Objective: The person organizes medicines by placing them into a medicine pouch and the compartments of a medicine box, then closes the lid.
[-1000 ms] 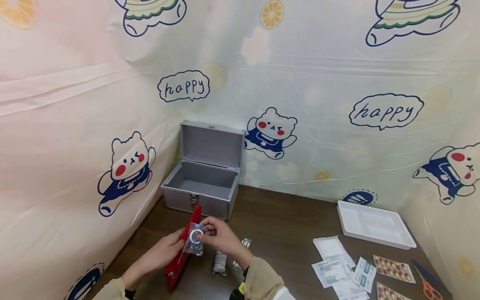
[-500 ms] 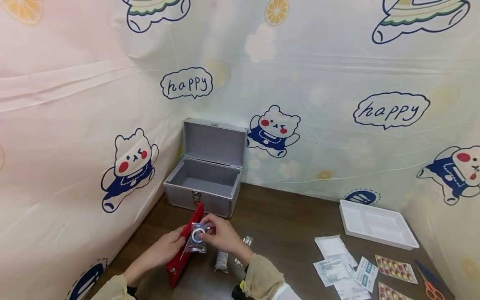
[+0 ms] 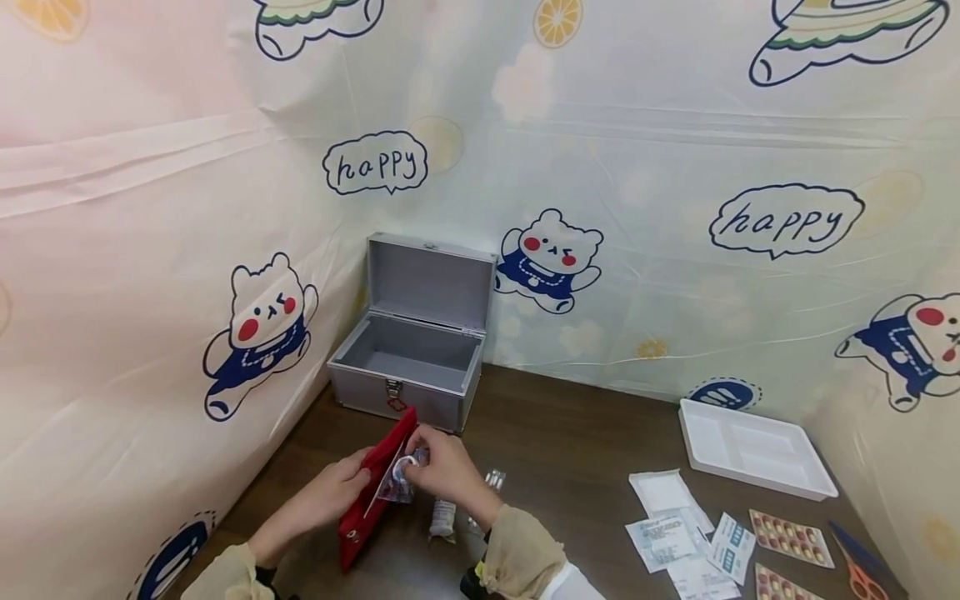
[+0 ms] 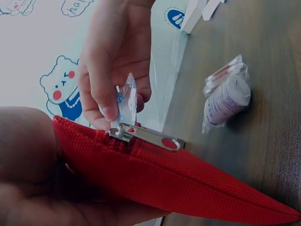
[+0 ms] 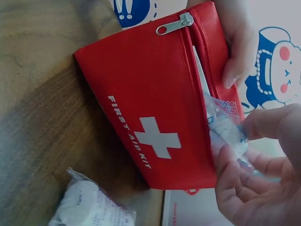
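Observation:
My left hand (image 3: 330,497) grips a red zippered first aid pouch (image 5: 136,70) from its far side, holding it tilted on edge above the table. The zipper is undone, and something white shows inside the slit in the right wrist view. Thumb and fingers of my right hand (image 3: 447,472) pinch a clear-wrapped roll of tape (image 5: 226,128) at the opening; part of its wrapper lies within the slit. On the table beneath my right forearm are a wrapped bandage roll (image 4: 228,101) and a small clear packet of sticks (image 4: 225,75).
An open silver case (image 3: 393,407) stands behind the pouch, against the cloth backdrop. At the right are a white divided tray (image 3: 750,477), several paper packets (image 3: 663,543), capsule blister packs (image 3: 791,538) and orange-handled scissors (image 3: 859,575).
My right hand has brought the wrapped tape down and against the pouch's opening, turning it more edge-on. The pouch has shifted slightly right in the head view, still in my left hand.

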`<state>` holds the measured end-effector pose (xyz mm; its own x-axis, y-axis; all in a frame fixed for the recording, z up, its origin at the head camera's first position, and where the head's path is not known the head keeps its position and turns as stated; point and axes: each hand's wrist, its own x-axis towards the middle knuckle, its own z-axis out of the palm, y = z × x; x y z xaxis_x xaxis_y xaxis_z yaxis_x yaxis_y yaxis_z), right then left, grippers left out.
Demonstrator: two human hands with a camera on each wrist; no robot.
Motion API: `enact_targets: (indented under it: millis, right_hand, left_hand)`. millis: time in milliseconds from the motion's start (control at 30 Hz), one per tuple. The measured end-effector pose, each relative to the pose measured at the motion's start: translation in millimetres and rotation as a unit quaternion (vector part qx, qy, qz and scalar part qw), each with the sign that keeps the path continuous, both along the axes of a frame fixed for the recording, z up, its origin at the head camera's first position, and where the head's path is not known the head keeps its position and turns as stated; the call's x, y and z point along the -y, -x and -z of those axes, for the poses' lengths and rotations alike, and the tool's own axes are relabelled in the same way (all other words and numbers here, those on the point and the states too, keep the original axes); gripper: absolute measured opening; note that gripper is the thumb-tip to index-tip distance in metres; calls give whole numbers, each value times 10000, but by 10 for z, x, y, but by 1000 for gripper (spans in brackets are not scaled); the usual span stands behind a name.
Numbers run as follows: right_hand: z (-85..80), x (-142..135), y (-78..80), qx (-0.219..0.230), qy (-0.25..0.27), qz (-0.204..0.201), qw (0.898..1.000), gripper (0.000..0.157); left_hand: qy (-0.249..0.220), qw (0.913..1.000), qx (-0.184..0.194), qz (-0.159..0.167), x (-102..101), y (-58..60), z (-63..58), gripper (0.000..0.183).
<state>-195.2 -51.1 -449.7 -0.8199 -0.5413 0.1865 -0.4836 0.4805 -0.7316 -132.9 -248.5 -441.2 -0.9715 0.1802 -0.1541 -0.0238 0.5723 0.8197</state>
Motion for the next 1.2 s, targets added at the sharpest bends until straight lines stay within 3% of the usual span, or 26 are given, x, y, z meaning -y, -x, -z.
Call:
enact_targets:
  millis: [233, 433, 633, 900, 1067, 1200]
  right_hand:
    - [-62, 128, -5, -631, -686, 180, 9955, 13]
    - [-71, 253, -15, -535, -670, 388, 9956, 31]
    - [-42, 250, -3, -605, -538, 276, 9963, 22]
    - [7, 29, 85, -936, -251, 214, 9951, 12]
    - [59, -209, 133, -805, -185, 204, 9964, 15]
    - [127, -439, 178, -604, -226, 224, 9977, 19]
  left_hand:
    - [-45, 9999, 4, 108, -9, -13, -21, 47]
    - [204, 9990, -223, 314, 10, -26, -7, 44]
    - [135, 9996, -146, 181, 44, -32, 13, 43]
    - [102, 9998, -147, -35, 55, -11, 5, 43]
    - [430, 9987, -270, -79, 53, -26, -20, 42]
    - [560, 9982, -162, -140, 78, -42, -46, 40]
